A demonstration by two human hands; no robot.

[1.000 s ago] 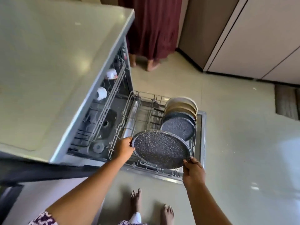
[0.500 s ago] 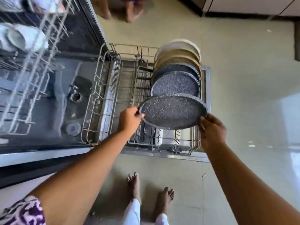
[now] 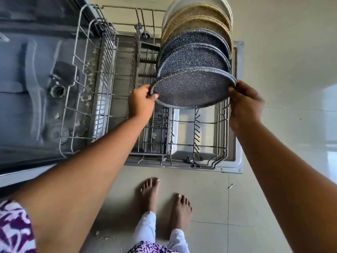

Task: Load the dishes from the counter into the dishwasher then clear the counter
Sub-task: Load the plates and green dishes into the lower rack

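I hold a dark speckled plate point(image 3: 191, 88) tilted over the pulled-out lower rack point(image 3: 182, 139) of the dishwasher. My left hand point(image 3: 141, 102) grips its left rim and my right hand point(image 3: 245, 101) grips its right rim. Just behind it stand two more dark speckled plates point(image 3: 193, 57) on edge in the rack, then several beige plates point(image 3: 198, 21) and a white one at the far end.
The rack's near tines point(image 3: 197, 132) stand bare below the held plate. The open dishwasher tub point(image 3: 36, 79) lies to the left, the open door point(image 3: 237, 161) under the rack. My bare feet point(image 3: 164, 201) stand on the tiled floor just before the door.
The view has dropped closer to the rack. The held plate has moved away from me and tilted, now right against the row of standing plates. Both hands keep their grip.
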